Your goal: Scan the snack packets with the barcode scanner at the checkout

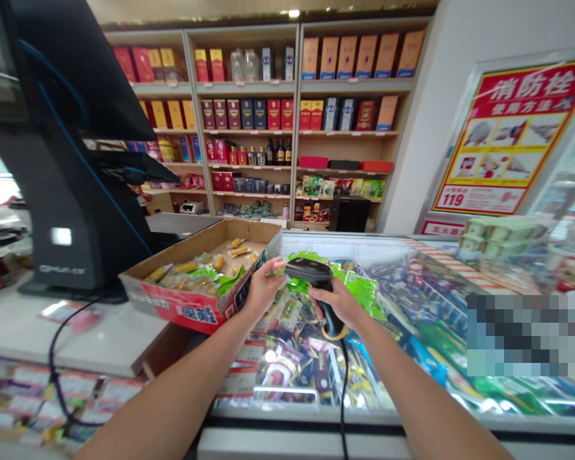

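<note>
Handheld barcode scanner, black plastic with a black cable (311,273): gripped in the right hand (338,305), the fingers (320,301) clenched around its handle, with the head angled toward the left hand (267,289). Small packet with a pinkish-red end (278,263), partly hidden, its markings unreadable: pinched by the left hand's fingers (264,272) and held just beside the scanner head, above a glass-topped chest freezer (297,414). Packet and scanner head are positioned close together, with no contact visible. Green-printed foil packets (359,295) are seen directly beneath the scanner. Open cardboard tray with a red printed front (172,300), stocked with yellow snack sticks in clear green-labelled wrappers (206,275), is placed near the left wrist, at the freezer's left end. Black point-of-sale terminal (71,211) is stood on a white worktop (91,338). Wooden shelves of boxed liquor (249,115) are ranged behind. Red-and-yellow fire hydrant instruction poster (503,137) is mounted at right.
</note>
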Demonstrator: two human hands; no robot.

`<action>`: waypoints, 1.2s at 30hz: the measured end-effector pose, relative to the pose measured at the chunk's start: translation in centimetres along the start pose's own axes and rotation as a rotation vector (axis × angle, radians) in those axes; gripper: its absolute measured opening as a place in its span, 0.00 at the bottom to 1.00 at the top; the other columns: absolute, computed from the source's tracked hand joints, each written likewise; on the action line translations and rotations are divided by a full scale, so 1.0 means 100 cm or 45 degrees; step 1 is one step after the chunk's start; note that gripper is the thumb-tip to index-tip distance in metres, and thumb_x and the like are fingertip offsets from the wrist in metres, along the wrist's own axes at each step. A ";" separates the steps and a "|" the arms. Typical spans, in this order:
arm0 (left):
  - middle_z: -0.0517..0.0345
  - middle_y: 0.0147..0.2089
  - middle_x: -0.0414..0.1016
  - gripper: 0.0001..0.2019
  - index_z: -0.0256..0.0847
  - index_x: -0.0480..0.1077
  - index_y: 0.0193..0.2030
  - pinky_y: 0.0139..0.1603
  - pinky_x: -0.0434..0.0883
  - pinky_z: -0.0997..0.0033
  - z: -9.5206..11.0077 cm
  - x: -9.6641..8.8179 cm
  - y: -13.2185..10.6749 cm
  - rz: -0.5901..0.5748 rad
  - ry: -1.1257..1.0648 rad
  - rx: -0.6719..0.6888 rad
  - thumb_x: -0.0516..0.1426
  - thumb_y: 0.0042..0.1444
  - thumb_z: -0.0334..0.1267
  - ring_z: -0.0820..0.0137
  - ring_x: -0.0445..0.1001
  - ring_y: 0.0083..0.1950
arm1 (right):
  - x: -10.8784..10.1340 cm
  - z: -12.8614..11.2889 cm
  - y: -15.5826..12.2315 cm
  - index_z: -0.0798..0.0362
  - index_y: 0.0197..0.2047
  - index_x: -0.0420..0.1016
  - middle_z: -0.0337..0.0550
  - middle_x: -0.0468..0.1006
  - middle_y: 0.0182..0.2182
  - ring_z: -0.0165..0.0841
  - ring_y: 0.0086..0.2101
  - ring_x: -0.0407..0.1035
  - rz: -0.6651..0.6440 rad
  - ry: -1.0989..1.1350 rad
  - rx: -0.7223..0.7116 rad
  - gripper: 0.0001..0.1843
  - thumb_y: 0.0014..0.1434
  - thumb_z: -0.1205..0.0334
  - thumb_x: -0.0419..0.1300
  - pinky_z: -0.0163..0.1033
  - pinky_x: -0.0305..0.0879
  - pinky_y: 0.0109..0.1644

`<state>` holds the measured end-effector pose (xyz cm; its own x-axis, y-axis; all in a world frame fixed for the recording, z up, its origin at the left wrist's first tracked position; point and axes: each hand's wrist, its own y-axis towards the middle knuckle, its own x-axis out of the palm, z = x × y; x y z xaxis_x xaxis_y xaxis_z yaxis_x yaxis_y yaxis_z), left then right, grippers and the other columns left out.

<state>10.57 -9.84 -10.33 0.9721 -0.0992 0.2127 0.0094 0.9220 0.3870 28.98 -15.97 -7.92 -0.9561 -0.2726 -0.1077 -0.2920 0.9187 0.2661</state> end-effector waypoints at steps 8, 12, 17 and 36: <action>0.49 0.43 0.80 0.24 0.35 0.75 0.44 0.43 0.73 0.65 0.001 0.000 0.001 0.017 0.110 0.032 0.68 0.35 0.36 0.64 0.77 0.41 | 0.001 -0.003 0.001 0.55 0.21 0.69 0.37 0.69 0.12 0.28 0.11 0.63 0.034 0.053 -0.011 0.15 0.48 0.53 0.63 0.32 0.59 0.16; 0.51 0.36 0.80 0.16 0.35 0.76 0.39 0.41 0.72 0.68 0.010 0.003 -0.006 -0.038 0.410 0.168 0.65 0.42 0.38 0.65 0.77 0.38 | -0.001 -0.003 0.003 0.55 0.26 0.71 0.35 0.70 0.15 0.28 0.12 0.64 0.187 0.154 -0.018 0.15 0.46 0.51 0.65 0.33 0.61 0.15; 0.53 0.34 0.79 0.19 0.36 0.74 0.47 0.37 0.71 0.70 0.022 0.020 -0.031 -0.229 0.965 0.185 0.62 0.47 0.38 0.66 0.77 0.34 | -0.009 -0.002 0.004 0.55 0.27 0.71 0.37 0.71 0.16 0.28 0.13 0.64 0.372 0.233 -0.033 0.14 0.47 0.52 0.65 0.34 0.62 0.16; 0.53 0.32 0.76 0.08 0.39 0.76 0.32 0.42 0.67 0.69 0.137 -0.007 0.050 -0.186 1.484 0.421 0.55 0.47 0.31 0.64 0.73 0.35 | -0.004 -0.012 0.003 0.55 0.30 0.71 0.34 0.71 0.18 0.27 0.14 0.64 0.551 0.433 -0.133 0.14 0.46 0.53 0.66 0.33 0.62 0.15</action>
<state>6.73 -10.29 3.72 0.5965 0.3576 -0.7185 0.2414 0.7739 0.5855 29.20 -15.93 -6.66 -0.9388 0.0305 0.3431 0.1447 0.9388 0.3125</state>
